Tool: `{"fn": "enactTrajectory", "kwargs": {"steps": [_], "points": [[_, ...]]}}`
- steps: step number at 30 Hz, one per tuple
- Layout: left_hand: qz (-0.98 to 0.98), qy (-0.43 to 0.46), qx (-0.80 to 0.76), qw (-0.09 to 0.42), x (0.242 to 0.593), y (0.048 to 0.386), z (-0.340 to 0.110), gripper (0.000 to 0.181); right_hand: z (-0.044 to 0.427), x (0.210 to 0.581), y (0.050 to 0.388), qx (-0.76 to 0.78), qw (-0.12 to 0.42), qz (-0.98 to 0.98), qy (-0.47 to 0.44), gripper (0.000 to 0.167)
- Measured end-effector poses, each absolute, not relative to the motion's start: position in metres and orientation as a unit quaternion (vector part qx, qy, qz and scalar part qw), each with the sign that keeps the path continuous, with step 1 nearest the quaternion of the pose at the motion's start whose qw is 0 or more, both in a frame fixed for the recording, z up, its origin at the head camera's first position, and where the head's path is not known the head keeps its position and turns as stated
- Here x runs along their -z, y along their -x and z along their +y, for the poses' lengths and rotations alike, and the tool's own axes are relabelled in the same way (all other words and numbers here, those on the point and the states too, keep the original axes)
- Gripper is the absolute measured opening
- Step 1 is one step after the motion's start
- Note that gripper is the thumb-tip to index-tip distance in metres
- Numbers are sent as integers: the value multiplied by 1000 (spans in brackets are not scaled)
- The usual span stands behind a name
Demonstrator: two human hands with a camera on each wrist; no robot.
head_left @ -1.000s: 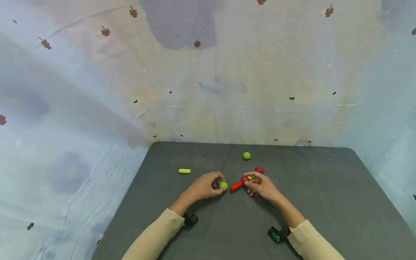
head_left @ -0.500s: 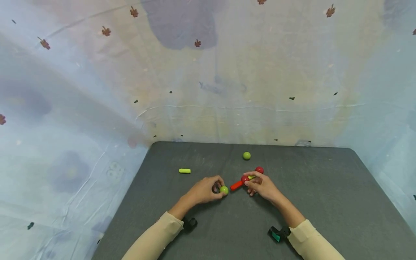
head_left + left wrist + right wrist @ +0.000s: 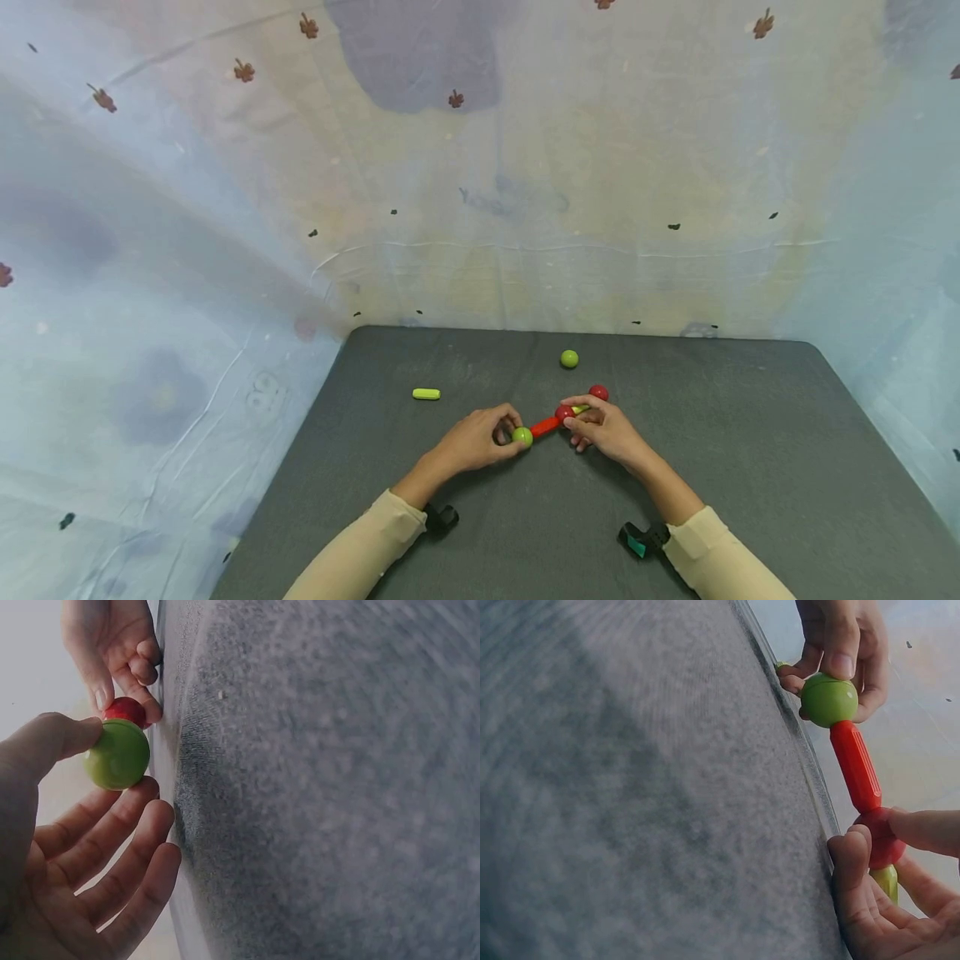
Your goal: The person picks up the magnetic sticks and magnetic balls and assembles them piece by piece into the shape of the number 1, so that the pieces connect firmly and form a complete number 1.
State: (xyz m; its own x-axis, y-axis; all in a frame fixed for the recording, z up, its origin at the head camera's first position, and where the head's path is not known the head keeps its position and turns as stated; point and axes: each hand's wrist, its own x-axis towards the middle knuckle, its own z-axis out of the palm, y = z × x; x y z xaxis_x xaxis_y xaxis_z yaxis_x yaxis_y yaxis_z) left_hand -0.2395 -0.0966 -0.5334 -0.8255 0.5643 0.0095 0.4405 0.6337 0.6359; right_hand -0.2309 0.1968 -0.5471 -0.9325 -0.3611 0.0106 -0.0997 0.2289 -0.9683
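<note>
A green ball [image 3: 522,437] is pinched between the thumb and fingers of my left hand [image 3: 480,437]. It touches the end of a red ribbed rod [image 3: 856,766], whose other end meets a red ball [image 3: 886,838]. My right hand [image 3: 606,430] pinches that red ball between thumb and fingers. Beyond it a yellow-green rod [image 3: 886,882] runs on, partly hidden by the right fingers, towards a second red ball [image 3: 598,392]. In the left wrist view the green ball [image 3: 118,754] hides the red rod, with the red ball [image 3: 126,711] behind it.
A loose green ball [image 3: 569,359] lies farther back on the dark grey table [image 3: 720,433]. To the left lies a separate yellow-green rod [image 3: 427,394]. A patterned cloth [image 3: 570,167] hangs behind the table and along its left side.
My left hand has brought the green ball slightly nearer to me and then right, against the red rod's end; a gap separated them before. The right hand has stayed in place.
</note>
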Motion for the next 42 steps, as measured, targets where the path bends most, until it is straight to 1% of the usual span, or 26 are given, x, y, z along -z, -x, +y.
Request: {"fn": "enactTrajectory", "kwargs": {"steps": [14, 28, 32, 35, 42], "points": [[906, -275, -310, 82, 532, 236, -93, 26, 195, 547, 231, 608, 102, 777, 126, 48], [908, -275, -306, 84, 534, 236, -93, 28, 198, 550, 232, 601, 97, 781, 139, 47], [907, -278, -305, 81, 535, 239, -99, 30, 198, 549, 232, 600, 96, 781, 140, 47], [913, -276, -293, 70, 535, 243, -107, 28, 198, 549, 232, 601, 98, 781, 139, 47], [930, -246, -269, 47, 531, 250, -131, 24, 197, 548, 231, 599, 101, 783, 135, 47]]}}
